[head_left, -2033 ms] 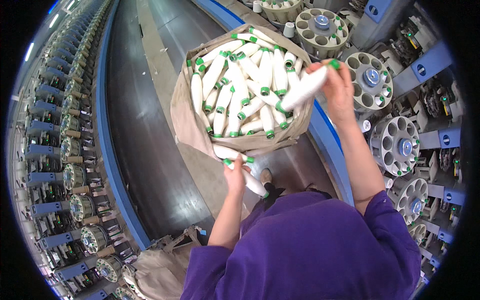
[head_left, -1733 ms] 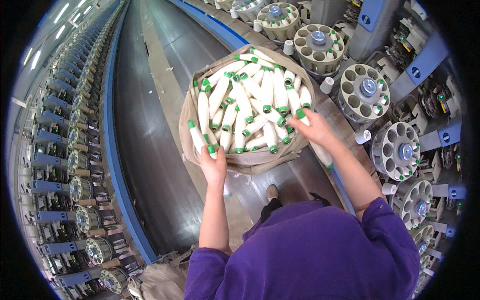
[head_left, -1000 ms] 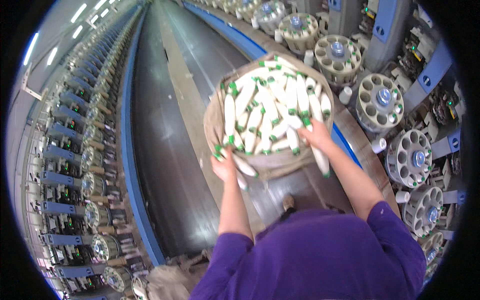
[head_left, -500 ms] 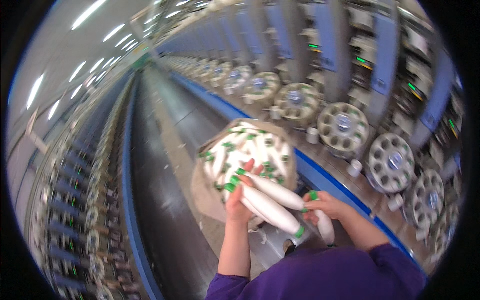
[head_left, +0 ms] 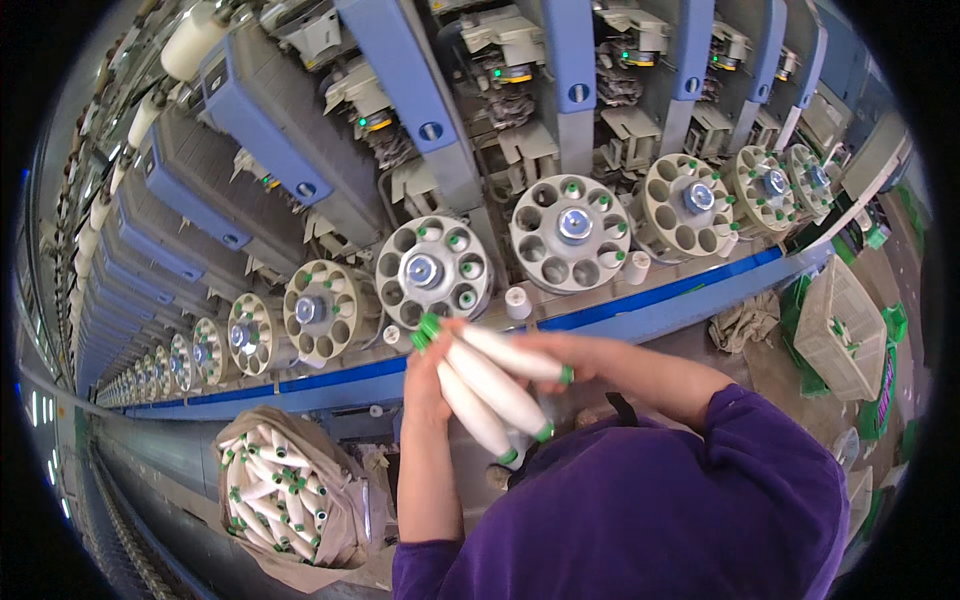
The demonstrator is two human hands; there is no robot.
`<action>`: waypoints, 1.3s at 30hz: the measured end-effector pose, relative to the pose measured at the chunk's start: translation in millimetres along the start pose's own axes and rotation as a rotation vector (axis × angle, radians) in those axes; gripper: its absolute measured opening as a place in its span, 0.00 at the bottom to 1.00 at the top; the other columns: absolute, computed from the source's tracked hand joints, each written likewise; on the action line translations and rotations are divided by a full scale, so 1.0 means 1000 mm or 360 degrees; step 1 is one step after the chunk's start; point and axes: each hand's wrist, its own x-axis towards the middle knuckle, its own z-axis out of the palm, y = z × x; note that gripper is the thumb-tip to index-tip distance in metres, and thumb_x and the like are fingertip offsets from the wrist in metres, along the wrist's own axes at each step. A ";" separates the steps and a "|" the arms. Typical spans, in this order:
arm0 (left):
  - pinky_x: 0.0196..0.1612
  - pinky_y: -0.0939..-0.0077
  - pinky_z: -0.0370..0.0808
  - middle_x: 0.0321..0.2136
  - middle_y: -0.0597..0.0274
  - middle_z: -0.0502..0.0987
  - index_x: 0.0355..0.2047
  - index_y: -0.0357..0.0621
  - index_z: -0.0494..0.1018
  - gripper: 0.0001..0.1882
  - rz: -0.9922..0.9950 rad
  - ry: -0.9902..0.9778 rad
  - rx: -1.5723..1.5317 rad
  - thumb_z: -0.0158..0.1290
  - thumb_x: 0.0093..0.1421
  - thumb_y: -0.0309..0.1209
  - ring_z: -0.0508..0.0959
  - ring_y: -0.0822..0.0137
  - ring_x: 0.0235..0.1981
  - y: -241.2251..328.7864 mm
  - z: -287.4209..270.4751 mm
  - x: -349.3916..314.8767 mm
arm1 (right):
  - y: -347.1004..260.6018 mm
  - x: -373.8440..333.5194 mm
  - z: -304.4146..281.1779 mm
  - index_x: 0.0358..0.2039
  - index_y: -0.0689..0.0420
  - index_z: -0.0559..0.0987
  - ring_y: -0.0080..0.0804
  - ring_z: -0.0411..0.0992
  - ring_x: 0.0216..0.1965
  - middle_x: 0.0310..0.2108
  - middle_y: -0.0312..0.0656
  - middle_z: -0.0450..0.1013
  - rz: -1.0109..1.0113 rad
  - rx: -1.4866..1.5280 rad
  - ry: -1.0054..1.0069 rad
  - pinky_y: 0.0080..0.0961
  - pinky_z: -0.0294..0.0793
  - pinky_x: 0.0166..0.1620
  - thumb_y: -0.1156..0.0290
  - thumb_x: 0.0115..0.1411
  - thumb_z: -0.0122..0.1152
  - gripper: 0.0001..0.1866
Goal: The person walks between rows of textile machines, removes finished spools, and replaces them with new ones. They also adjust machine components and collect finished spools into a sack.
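Observation:
Several white yarn bobbins [head_left: 493,388] with green ends fan out from my left hand [head_left: 426,384], whose fingers are closed round their upper ends. They slant down to the right in front of my purple top. My right hand [head_left: 580,352] is at the tip of the uppermost bobbin [head_left: 510,354], its slightly blurred fingers closed about that end. Just beyond my hands stand round bobbin magazines with ring-set pockets, among them a grey one [head_left: 424,299] and a paler one [head_left: 573,253]. Some pockets hold green-tipped bobbins; others look dark inside.
A cloth sack [head_left: 345,500] full of similar bobbins stands on the floor at lower left. A blue rail [head_left: 640,297] runs along the machine front, with small white cones [head_left: 517,303] above it. Blue machine columns [head_left: 571,55] rise behind. At right sits a pale basket [head_left: 850,365].
My view has swung right, from the aisle and sack to face the magazines. The sack now lies at lower left. The bobbins have come along in my hands, in front of the machine.

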 end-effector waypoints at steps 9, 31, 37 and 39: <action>0.56 0.61 0.66 0.48 0.59 0.70 0.52 0.43 0.67 0.19 0.0583 -0.0234 -0.0362 0.48 0.62 0.37 0.69 0.61 0.51 0.018 0.091 0.082 | 0.000 -0.210 -0.119 0.27 0.51 0.69 0.12 0.48 0.09 0.10 0.22 0.50 -0.1652 0.1145 0.0733 0.13 0.45 0.13 0.60 0.65 0.48 0.12; 0.58 0.62 0.62 0.52 0.54 0.64 0.59 0.41 0.58 0.27 0.0742 0.0232 -0.0235 0.47 0.62 0.39 0.64 0.59 0.55 -0.093 0.213 0.126 | -0.056 -0.209 -0.268 0.31 0.54 0.72 0.24 0.70 0.31 0.24 0.32 0.69 -0.1653 0.0869 0.1044 0.27 0.70 0.45 0.58 0.66 0.45 0.14; 0.60 0.59 0.60 0.54 0.55 0.63 0.59 0.42 0.57 0.29 0.0825 0.0302 -0.0237 0.49 0.61 0.40 0.63 0.58 0.56 -0.126 0.271 0.146 | -0.072 -0.260 -0.306 0.41 0.53 0.74 0.13 0.61 0.23 0.29 0.29 0.69 -0.1281 -0.0021 0.1147 0.12 0.59 0.26 0.59 0.57 0.56 0.15; 0.59 0.59 0.63 0.52 0.57 0.65 0.58 0.45 0.60 0.27 0.0867 0.0296 -0.0185 0.50 0.61 0.41 0.66 0.60 0.55 -0.134 0.282 0.147 | -0.063 -0.236 -0.284 0.52 0.53 0.72 0.21 0.68 0.43 0.47 0.37 0.71 -0.0981 -0.0547 0.0623 0.23 0.67 0.47 0.60 0.54 0.63 0.25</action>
